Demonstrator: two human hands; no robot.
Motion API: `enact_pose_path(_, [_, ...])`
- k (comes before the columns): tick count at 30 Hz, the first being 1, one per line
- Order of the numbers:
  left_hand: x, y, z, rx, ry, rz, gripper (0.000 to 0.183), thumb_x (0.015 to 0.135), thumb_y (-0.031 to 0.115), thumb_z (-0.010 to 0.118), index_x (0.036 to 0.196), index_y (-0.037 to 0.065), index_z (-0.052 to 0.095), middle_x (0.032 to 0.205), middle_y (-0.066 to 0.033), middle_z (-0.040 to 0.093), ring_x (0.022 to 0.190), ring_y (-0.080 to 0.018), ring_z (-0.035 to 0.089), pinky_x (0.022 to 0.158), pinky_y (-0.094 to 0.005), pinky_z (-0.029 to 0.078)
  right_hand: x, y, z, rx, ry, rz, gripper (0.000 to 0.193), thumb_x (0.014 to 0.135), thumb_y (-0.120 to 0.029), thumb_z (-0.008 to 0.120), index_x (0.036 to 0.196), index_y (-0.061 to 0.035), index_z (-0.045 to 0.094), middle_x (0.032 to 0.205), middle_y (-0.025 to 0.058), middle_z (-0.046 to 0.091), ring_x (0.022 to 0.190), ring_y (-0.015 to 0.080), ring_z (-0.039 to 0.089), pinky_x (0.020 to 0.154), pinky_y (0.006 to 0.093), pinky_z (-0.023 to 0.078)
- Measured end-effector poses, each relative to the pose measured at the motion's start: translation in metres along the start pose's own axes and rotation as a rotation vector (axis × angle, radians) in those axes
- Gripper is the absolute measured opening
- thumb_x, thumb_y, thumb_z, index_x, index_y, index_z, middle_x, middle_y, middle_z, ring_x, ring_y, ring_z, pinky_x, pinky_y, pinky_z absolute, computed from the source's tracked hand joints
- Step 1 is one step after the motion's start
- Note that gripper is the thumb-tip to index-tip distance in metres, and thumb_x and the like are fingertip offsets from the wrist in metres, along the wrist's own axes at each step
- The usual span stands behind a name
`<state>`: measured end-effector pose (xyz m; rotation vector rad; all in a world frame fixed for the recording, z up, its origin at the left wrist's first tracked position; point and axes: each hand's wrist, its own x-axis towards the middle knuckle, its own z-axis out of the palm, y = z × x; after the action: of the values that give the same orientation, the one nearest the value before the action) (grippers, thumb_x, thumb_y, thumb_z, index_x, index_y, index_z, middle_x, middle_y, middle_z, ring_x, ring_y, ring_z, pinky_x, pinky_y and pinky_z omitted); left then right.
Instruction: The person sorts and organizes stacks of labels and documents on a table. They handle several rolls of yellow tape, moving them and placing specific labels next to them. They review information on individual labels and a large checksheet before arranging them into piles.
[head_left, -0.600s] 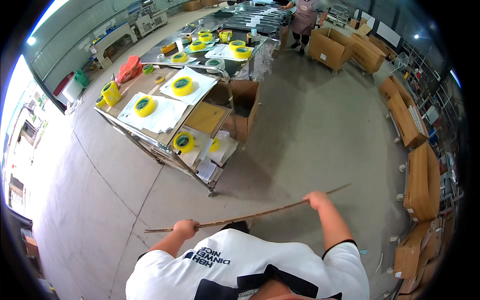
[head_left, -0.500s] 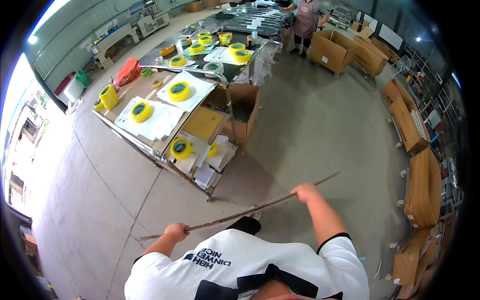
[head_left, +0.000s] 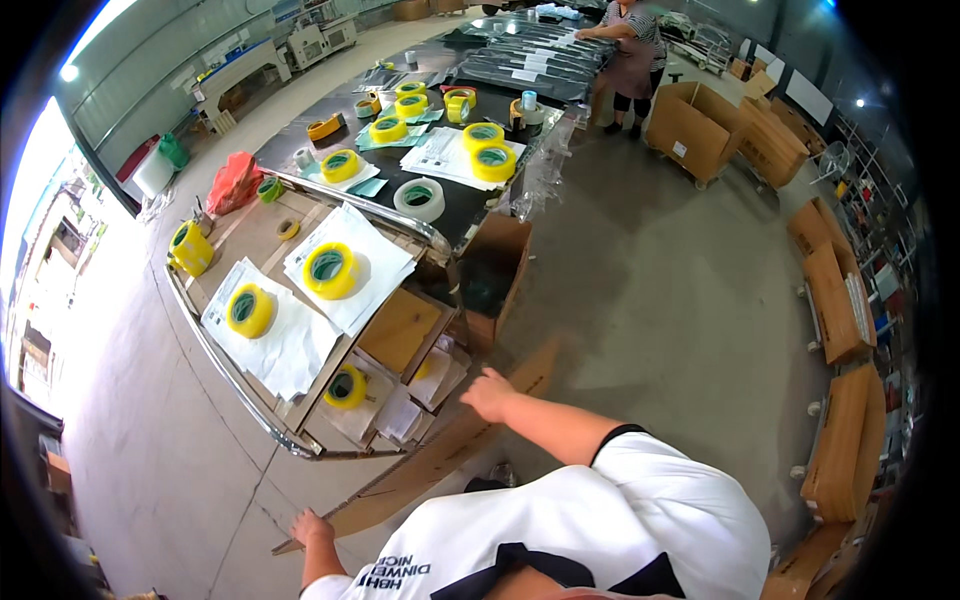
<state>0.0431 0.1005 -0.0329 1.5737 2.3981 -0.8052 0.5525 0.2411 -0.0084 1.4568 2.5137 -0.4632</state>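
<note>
A long flat brown cardboard sheet [head_left: 405,488], probably a flattened carton, runs slantwise in front of my body, its broad face partly turned up. At its near left end, my left hand [head_left: 314,530] is closed on the edge. My right hand [head_left: 488,396] grips the upper edge farther along, with the thumb and fingers bent over it. The far end of the sheet is blurred. Just beyond it stands a metal-framed cart [head_left: 290,437] bearing paper sheets [head_left: 262,348] and yellow tape rolls [head_left: 330,270].
Behind the cart, a dark worktable [head_left: 300,135] carries more tape rolls [head_left: 492,163] and papers. An open carton [head_left: 505,265] sits beside it. A person [head_left: 632,60] stands at the table's far right. Wheeled cartons [head_left: 845,430] line the right side.
I have moved closer to the cart. The cardboard has turned from edge-on to showing its broad face. My right hand has shifted left, and my left hand lower.
</note>
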Motion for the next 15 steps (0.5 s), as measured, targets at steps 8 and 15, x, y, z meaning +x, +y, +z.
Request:
enact_pose_path(8, [-0.068, 0.197, -0.023, -0.452, -0.026, 0.334, 0.053, 0.078, 0.035, 0.071, 0.120, 0.005, 0.059, 0.118, -0.0195, 0.062, 0.113, -0.0356, 0.057, 0.093, -0.0470, 0.045, 0.036, 0.074, -0.027, 0.167, -0.313, -0.165, 0.048, 0.084, -0.025, 0.066, 0.131, -0.0148, 0.059, 0.128, 0.0107, 0.061, 0.120, 0.0288, 0.056, 0.103, 0.0422, 0.042])
enact_pose_path(15, [-0.092, 0.331, 0.006, -0.828, -0.210, 0.289, 0.052, 0.081, 0.034, 0.070, 0.120, 0.001, 0.059, 0.118, -0.0231, 0.061, 0.112, -0.0389, 0.057, 0.093, -0.0484, 0.047, -0.009, 0.250, -0.001, 0.211, -0.329, -0.219, 0.047, 0.084, -0.026, 0.066, 0.128, -0.0108, 0.061, 0.128, 0.0141, 0.061, 0.118, 0.0330, 0.057, 0.100, 0.0438, 0.046])
